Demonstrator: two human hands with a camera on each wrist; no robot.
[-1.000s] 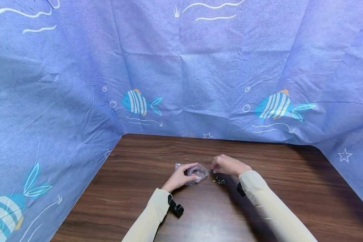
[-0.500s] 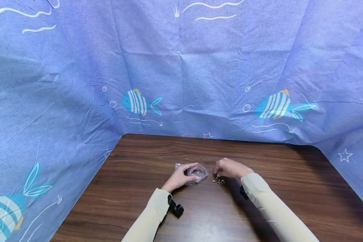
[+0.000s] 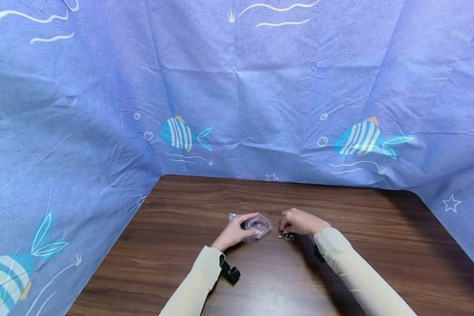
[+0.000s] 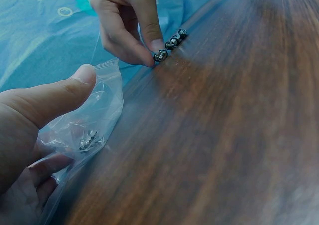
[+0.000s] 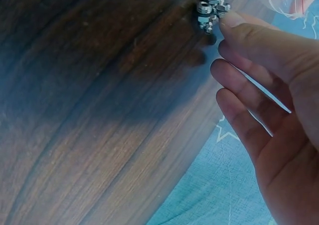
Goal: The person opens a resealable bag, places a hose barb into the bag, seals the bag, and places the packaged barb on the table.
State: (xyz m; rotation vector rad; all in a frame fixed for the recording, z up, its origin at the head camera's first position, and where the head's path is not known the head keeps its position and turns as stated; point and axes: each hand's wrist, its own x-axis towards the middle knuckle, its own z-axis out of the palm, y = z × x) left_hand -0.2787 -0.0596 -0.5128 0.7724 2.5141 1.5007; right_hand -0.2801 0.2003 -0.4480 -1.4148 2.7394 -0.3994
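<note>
My left hand (image 3: 233,231) holds a clear zip plastic bag (image 3: 263,224), thumb on one side and fingers on the other, with its mouth toward the right. A few small metal pieces (image 4: 88,141) show inside the bag in the left wrist view. Just right of it, my right hand (image 3: 301,220) reaches down to a small pile of shiny metal fittings (image 3: 289,237) with dark rings. Its thumb and index finger pinch one small metal fitting (image 4: 160,56) at the pile's edge. In the right wrist view, the other fingers curve loosely beside the pile (image 5: 212,8).
A dark wood-grain table (image 3: 174,272) lies under both hands. Blue fabric printed with fish (image 3: 237,96) hangs behind the table and along its sides. Each wrist carries a black strap-on camera, the left camera (image 3: 231,273) near the sleeve cuff.
My right hand has moved slightly right and down from near the bag's mouth to the metal fittings, its fingertips now at the pile. The left hand and bag stay in place.
</note>
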